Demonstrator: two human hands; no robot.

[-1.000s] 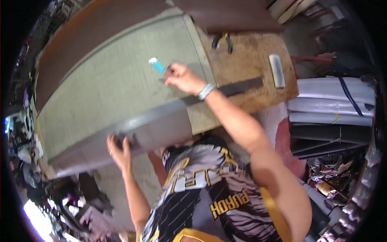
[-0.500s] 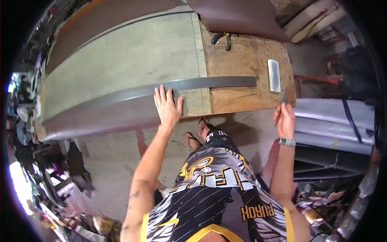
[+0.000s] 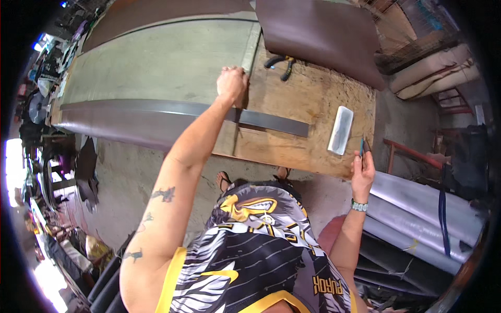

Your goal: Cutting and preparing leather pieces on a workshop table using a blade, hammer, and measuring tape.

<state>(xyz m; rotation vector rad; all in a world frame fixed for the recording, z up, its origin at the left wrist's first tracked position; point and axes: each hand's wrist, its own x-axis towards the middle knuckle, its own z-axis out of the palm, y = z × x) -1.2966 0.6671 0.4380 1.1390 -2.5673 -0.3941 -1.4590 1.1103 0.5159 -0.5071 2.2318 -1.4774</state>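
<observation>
Head view: left hand has moved up from the long grey metal strip to the right edge of the grey-green sheet, upper middle of frame; fingers curled shut on that edge. Half a second ago it lay flat, fingers spread, on the strip. Strip now lies free across the sheet and the wooden table, so my guess is the sheet itself gets lifted or shifted.

Right hand hangs off the table's right edge, centre right, fingers pinched on a small blue knife, same as before. White block just left of it. Black pliers near the brown sheet, top.
</observation>
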